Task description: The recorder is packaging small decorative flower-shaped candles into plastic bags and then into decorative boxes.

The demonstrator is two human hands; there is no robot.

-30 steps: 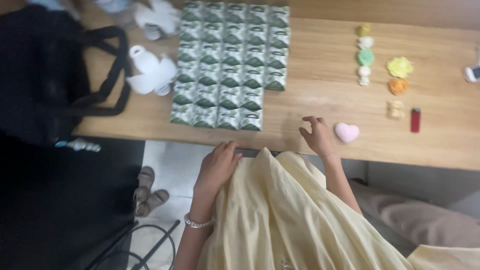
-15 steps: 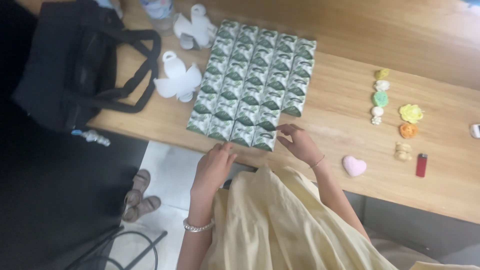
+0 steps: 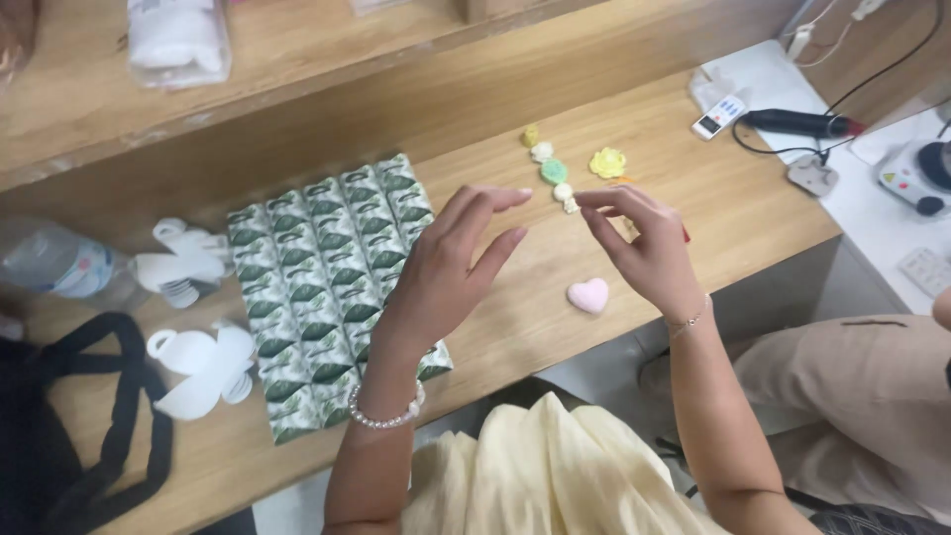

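While both hands hover empty, the left hand (image 3: 451,263) spread, the right hand (image 3: 644,248) curled beside the small charms (image 3: 553,170) near the desk's (image 3: 753,213) far edge, a careless sweep could scatter them.

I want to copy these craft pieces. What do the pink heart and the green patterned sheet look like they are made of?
The pink heart looks like matte moulded clay, wax or soap: soft rounded edges, no shine; which one is unclear. The green patterned sheet looks like folded printed paper or thin fabric: raised rows with creases between them, dull leaf print.
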